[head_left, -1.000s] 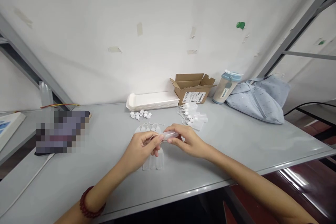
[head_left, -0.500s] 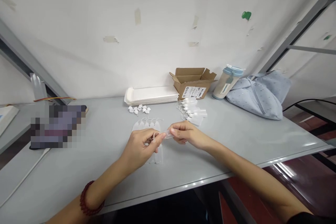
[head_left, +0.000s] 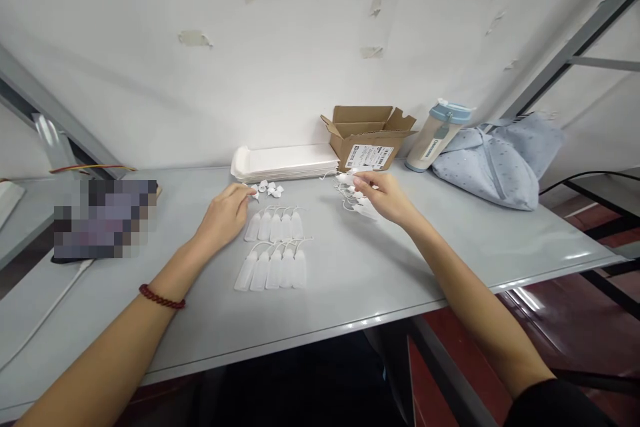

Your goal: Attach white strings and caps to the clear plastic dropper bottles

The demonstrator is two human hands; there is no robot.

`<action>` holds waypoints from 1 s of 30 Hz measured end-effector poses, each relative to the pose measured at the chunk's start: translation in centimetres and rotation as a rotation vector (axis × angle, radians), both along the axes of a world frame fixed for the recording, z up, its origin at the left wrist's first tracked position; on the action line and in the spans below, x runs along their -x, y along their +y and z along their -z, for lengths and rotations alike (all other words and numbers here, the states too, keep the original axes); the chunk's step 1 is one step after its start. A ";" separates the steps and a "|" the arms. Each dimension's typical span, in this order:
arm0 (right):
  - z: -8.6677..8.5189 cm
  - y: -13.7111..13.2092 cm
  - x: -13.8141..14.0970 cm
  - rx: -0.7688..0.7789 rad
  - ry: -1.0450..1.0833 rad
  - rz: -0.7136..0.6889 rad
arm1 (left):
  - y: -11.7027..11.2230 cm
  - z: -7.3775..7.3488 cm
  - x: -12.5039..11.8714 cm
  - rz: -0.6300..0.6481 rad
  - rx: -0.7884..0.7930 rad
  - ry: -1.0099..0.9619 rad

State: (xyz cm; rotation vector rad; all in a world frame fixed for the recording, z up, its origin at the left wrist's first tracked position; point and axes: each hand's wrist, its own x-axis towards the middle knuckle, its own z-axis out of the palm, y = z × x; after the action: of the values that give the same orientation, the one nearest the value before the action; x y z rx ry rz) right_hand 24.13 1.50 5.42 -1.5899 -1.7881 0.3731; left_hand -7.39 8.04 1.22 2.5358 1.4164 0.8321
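Observation:
My left hand (head_left: pixel 226 212) reaches to the far left of the table, its fingertips pinched at a cluster of small white caps (head_left: pixel 267 189). My right hand (head_left: pixel 384 196) lies over a loose pile of small capped plastic bottles (head_left: pixel 354 201), thumb and forefinger closed on one at the pile's far edge. Between my hands lie two neat rows of small clear bottles with tethered caps, a back row (head_left: pixel 276 225) and a front row (head_left: pixel 273 270), flat on the grey table (head_left: pixel 350 273).
A stack of white trays (head_left: pixel 285 162) and an open cardboard box (head_left: pixel 367 135) stand against the wall. A blue-lidded tumbler (head_left: pixel 439 135) and a pale blue cloth bag (head_left: pixel 493 163) sit at the back right. A blurred dark object (head_left: pixel 103 217) with a white cable lies left.
Both hands have let go of the bottle held between them and spread apart. The left went to the caps, the right to the bottle pile. The view tilted down.

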 end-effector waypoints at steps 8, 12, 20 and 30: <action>1.1 1.5 -2.9 -0.080 -0.270 0.095 | 0.8 0.9 -0.2 0.039 -0.003 -0.032; 1.7 2.1 -4.0 -0.078 -0.277 0.062 | 1.0 1.2 0.0 0.055 0.014 -0.018; 2.5 2.8 -4.5 -0.056 -0.342 0.103 | 1.2 1.5 0.2 0.013 0.053 0.008; 2.5 2.5 -4.2 -0.115 -0.410 0.122 | 0.8 1.2 0.4 -0.030 0.074 0.066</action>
State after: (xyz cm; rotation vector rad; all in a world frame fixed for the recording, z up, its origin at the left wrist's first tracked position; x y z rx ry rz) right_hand 28.34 3.99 2.95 -1.7742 -1.9545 -0.1220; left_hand -7.79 8.80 0.02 2.5148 1.4784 0.6936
